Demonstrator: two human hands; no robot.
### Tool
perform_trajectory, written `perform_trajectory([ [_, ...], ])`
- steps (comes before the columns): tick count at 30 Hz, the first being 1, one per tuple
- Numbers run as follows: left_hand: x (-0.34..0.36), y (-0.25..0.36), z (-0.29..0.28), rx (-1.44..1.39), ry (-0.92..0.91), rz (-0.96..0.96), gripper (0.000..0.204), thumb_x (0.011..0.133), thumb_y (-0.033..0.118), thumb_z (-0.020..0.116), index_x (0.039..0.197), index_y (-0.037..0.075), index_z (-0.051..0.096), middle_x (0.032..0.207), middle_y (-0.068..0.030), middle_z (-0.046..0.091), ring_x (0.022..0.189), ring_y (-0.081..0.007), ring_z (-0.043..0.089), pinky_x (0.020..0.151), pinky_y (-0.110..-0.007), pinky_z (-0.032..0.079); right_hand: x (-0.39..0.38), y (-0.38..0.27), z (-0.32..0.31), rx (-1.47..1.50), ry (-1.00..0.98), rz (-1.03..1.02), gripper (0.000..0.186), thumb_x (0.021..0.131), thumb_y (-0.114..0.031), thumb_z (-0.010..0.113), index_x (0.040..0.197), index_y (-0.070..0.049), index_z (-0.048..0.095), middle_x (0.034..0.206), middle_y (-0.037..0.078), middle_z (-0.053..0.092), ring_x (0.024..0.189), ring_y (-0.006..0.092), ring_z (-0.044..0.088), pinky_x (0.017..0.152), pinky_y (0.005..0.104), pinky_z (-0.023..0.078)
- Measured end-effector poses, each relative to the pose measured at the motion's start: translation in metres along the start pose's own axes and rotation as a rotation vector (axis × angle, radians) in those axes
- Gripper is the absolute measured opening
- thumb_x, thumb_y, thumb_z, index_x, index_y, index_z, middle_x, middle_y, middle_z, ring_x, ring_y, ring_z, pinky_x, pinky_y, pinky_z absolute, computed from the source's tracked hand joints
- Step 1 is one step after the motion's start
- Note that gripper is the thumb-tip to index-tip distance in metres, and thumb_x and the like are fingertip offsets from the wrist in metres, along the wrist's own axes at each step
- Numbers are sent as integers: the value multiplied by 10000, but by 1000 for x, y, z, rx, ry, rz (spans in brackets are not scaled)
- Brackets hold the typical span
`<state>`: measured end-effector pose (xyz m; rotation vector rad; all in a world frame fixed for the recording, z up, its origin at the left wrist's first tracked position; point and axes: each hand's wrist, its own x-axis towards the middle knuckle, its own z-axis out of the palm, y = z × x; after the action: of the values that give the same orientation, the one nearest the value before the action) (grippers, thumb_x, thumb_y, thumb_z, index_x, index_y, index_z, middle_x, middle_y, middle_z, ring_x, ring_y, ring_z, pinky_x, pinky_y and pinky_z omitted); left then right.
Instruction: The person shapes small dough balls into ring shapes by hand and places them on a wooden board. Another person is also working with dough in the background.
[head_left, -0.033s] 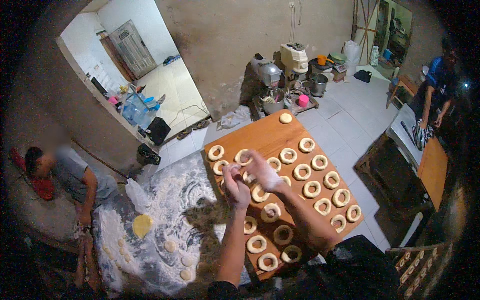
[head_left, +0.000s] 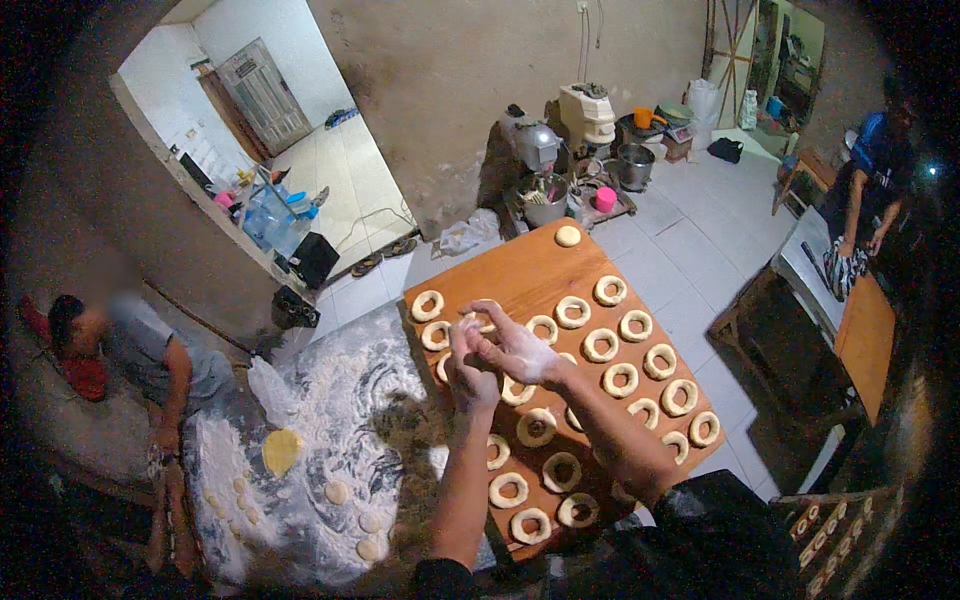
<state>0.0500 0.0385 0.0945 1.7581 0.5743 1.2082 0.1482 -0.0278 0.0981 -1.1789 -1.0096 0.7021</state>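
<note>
Over the left part of an orange-brown wooden board (head_left: pixel 505 272), my two flour-dusted hands are brought together. My left hand (head_left: pixel 472 372) is cupped upright with its fingers closed. Against it my right hand (head_left: pixel 522 352) presses, thumb and fingers bent over the left fingers. Whatever lies between them, if anything, is hidden. Just behind the fingertips a dough ring (head_left: pixel 487 324) shows in part. Several rows of pale dough rings cover the board, among them one ring (head_left: pixel 572 312) right of my hands. A round dough piece without a hole (head_left: pixel 568 236) lies at the far corner.
Left of the board is a floured dark worktop (head_left: pixel 340 400) with a yellow dough round (head_left: pixel 282 452) and several small dough pieces. A person (head_left: pixel 150 350) works at its left side. Mixers (head_left: pixel 535 150) stand by the far wall. Another person (head_left: pixel 870 190) handles cloth at a table right.
My right hand, raised and blurred before, has come down and left against my left hand. The view has shifted slightly.
</note>
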Motion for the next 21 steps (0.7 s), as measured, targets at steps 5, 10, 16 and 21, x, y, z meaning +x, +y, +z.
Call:
perform_trajectory([
  [5,28,-3,41,88,-52,35,213,1016,166,362,1095,19,494,1029,-221,612,960,-385,633,776,-420,486,23,-9,-45,298,154,124,320,1024,-418,329,1200,-178,447,571,-11,377,486,116,394,444,263,314],
  [10,48,-12,68,180,-85,60,235,1035,203,340,1130,27,463,1067,-223,606,955,-404,625,788,-422,488,42,-16,-85,241,96,90,423,974,-239,386,1383,-137,358,683,12,500,578,108,472,534,259,426],
  [16,62,-37,85,78,-98,84,273,1048,199,292,1130,2,462,1043,-221,574,948,-426,592,815,-411,477,60,5,-106,268,-64,273,609,988,-545,376,1412,-108,345,825,53,580,600,131,548,489,257,417],
  [21,84,-79,103,625,-240,122,393,1034,289,319,1287,-6,379,1129,-280,526,961,-497,568,862,-483,480,104,63,-123,-88,-31,234,747,924,-636,434,1415,-83,333,1026,140,617,877,267,619,738,368,482],
])
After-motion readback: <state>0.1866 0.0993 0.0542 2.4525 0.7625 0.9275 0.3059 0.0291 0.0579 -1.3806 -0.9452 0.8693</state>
